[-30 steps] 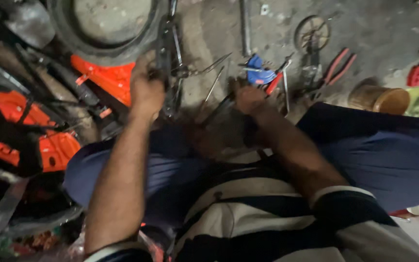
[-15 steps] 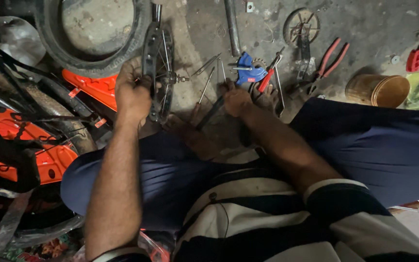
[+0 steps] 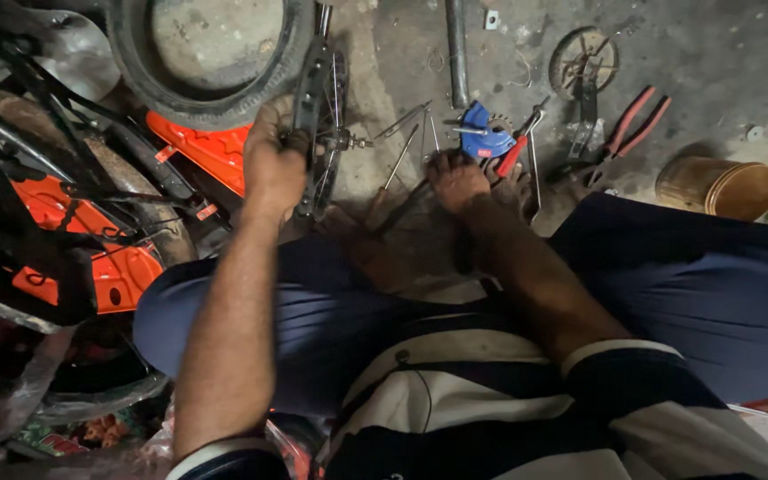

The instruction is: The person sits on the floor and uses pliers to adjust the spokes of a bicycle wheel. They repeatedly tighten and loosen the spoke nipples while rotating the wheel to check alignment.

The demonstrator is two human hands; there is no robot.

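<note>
Little has shifted: left hand (image 3: 275, 164) still clamps the small spoked wheel (image 3: 324, 124) upright on the floor, while right hand (image 3: 457, 180) rests among tools (image 3: 411, 151), grip unclear. Next, I judge, picking one.

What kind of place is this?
Probably a small bicycle repair shop, with work done on the floor: a loose tyre, a spoked wheel gripped by the left hand, and red-handled pliers among scattered tools.

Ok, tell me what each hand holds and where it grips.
Left hand grips the small spoked wheel by its rim. Right hand rests among tools; whether it holds anything cannot be told.
</note>
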